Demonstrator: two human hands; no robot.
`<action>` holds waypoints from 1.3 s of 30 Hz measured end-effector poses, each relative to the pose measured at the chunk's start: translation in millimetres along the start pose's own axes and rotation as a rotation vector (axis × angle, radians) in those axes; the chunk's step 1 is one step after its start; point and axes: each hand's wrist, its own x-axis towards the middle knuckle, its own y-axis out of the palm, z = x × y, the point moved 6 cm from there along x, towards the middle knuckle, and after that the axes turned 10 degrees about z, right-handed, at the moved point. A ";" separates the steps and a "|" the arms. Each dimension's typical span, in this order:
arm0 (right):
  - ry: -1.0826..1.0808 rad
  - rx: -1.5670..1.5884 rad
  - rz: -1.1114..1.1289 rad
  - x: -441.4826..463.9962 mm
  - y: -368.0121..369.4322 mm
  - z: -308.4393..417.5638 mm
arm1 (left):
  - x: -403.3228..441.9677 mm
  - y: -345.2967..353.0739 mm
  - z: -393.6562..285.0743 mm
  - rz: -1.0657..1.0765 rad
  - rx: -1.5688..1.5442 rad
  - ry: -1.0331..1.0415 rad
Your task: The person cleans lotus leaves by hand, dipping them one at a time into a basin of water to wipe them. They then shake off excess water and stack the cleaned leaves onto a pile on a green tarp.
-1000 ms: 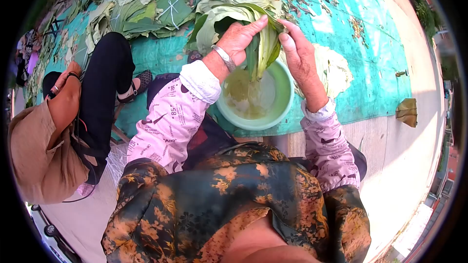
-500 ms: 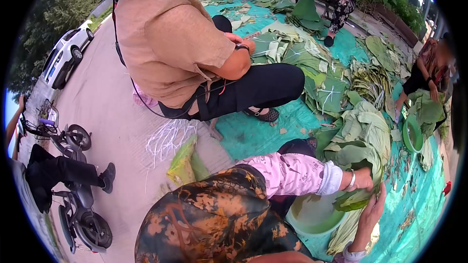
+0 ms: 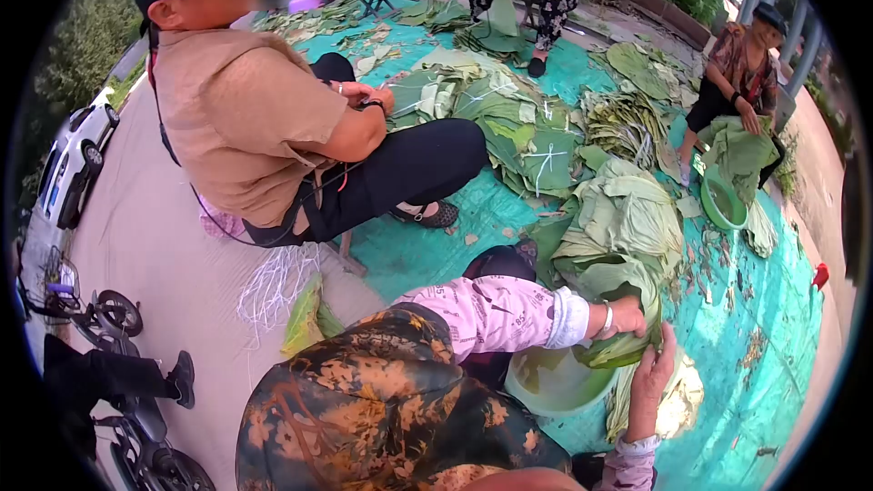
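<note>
My left hand (image 3: 626, 318), with a bracelet at its wrist, is closed on the folded edge of a large green lotus leaf (image 3: 627, 280). My right hand (image 3: 651, 380) holds the lower edge of the same leaf, its fingertips partly hidden behind it. Beneath the leaf stands a pale basin (image 3: 556, 400) with some liquid in it, close to my knees. A heap of stacked lotus leaves (image 3: 623, 209) lies just beyond my hands. More leaves (image 3: 680, 395) rest beside the basin, under my right wrist.
A person in a tan shirt (image 3: 264, 109) sits close at my left. Tied leaf bundles (image 3: 546, 164) cover the green tarp (image 3: 727, 355). White strings (image 3: 277, 286) lie on the pavement. Another person (image 3: 741, 82) sits by a green basin (image 3: 725, 200). Parked bikes (image 3: 136, 382) stand at far left.
My view has swung so that the scene sits farther left in the picture. Both hands stay on the leaf above the basin, with little other visible movement.
</note>
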 end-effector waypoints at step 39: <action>0.221 0.183 -0.053 -9.1 -6.5 -45.5 | -26.8 -0.5 -2.3 0.334 -0.244 -0.194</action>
